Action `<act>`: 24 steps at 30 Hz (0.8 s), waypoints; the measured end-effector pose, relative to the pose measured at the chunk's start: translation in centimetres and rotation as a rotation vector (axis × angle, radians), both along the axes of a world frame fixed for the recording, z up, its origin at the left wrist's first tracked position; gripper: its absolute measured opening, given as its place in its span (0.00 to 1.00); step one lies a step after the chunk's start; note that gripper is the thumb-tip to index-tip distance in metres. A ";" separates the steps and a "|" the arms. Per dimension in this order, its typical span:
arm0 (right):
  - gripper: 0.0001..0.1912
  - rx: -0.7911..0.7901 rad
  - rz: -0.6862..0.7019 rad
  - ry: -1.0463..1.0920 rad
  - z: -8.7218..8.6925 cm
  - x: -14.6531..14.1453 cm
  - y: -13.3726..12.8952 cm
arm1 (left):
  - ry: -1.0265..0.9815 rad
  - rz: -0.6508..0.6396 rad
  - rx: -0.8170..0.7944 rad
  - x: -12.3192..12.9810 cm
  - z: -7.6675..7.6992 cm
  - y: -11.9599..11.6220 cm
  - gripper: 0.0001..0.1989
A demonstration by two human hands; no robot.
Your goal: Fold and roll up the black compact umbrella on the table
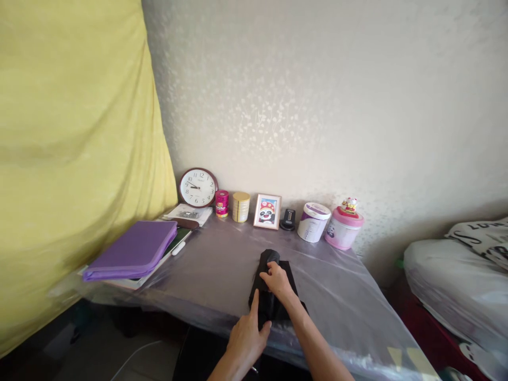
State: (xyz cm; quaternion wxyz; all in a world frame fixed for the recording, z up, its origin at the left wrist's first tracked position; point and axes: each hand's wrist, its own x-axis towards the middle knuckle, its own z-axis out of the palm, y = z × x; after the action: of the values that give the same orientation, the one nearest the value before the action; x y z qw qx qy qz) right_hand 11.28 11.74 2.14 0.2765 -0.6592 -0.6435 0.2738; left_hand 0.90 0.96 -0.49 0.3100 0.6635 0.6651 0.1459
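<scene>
- A soft-looking black fabric bundle, long and folded (267, 306), lies at the near edge of the plastic-covered greyish-purple table (214, 270).
- Its long axis runs from that edge toward the wall, the far end leaning slightly right; a flatter black part spreads rightward.
- Left hand (246, 338): nearer the table's edge, at the bundle's near end, thumb and forefinger spread; I cannot tell whether they grip.
- Right hand (278, 281): farther in, fingers curled over the bundle; a pinch cannot be confirmed.
</scene>
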 end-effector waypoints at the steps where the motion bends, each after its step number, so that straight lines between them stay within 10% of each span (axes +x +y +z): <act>1: 0.14 -0.005 0.035 0.000 0.1 -0.2 -0.1 | 0.007 0.002 -0.001 0.0 0.0 0.0 0.34; 14: 0.10 0.089 0.187 -0.204 1.3 -1.5 -1.5 | 0.004 0.038 0.054 0.4 0.9 -0.9 0.36; 24: 0.12 0.299 0.431 0.117 0.6 1.1 -4.0 | 0.022 -0.020 0.058 0.0 0.4 -0.3 0.32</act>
State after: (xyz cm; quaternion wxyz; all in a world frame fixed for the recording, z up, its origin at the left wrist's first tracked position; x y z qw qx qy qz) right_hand 12.34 7.74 2.75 0.3431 -0.4419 -0.7850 0.2659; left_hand 0.88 0.62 -0.12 0.2850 0.6802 0.6574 0.1548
